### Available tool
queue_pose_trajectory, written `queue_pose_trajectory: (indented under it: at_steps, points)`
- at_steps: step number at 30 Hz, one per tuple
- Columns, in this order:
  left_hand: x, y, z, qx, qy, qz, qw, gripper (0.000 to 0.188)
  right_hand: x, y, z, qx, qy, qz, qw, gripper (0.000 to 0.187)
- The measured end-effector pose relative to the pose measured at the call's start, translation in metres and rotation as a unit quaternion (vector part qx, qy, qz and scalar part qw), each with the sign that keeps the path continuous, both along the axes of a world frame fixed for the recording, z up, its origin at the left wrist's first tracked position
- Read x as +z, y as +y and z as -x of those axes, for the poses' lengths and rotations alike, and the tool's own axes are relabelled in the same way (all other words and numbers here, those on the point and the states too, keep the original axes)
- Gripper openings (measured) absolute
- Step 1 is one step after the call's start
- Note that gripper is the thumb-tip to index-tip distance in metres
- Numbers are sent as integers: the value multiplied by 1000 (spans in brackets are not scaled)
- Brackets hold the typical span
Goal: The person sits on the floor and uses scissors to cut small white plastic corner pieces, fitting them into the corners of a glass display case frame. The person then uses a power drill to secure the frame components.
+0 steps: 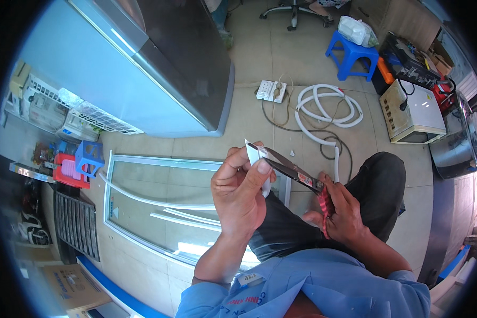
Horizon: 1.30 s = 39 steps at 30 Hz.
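Observation:
My left hand [239, 193] is closed, pinching the cut, pointed end of a white plastic strip [253, 152] between thumb and fingers. My right hand [345, 212] grips scissors [298, 175] by their red handles. The dark blades reach up and left to the strip end, just beside my left thumb. Whether they are biting into it I cannot tell. Below my left forearm, a glass panel with a pale frame [164, 160] lies on the floor. Long white strips [159, 203] run across it toward my left hand and pass behind it.
A coil of white hose or strip [328, 121] lies ahead, beside a white power strip [271, 91] with cords. A tall fridge [196, 69] stands ahead left. At right are a blue stool [350, 57] and a white box-shaped appliance [413, 111]. A small white scrap [292, 152] lies on the floor.

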State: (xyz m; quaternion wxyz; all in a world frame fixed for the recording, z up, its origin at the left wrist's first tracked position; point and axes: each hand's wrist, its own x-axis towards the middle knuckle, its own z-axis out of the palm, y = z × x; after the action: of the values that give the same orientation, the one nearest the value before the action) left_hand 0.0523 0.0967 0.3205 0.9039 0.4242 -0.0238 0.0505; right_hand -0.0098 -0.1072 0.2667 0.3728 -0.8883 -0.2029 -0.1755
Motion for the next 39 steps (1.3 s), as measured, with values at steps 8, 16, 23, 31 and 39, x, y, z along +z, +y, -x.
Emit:
queue_pose_trajectory:
  at_steps: [8, 16, 23, 31, 39]
  points:
    - [-7, 4, 1, -22, -42, -17, 999, 26, 14, -5, 5, -11, 69, 2, 998, 72]
    - [-2, 4, 5, -45, -18, -8, 999, 21, 23, -9, 3, -29, 87, 26, 995, 59]
    - [11, -4, 12, -33, 42, 18, 998, 20, 27, -9, 5, -35, 82, 33, 995, 51]
    - [9, -9, 12, -27, 80, 1, 996, 16, 22, -11, 10, -50, 90, 19, 995, 74]
    - [3, -9, 13, -33, 66, -26, 997, 11, 22, -9, 14, -53, 89, 59, 993, 44]
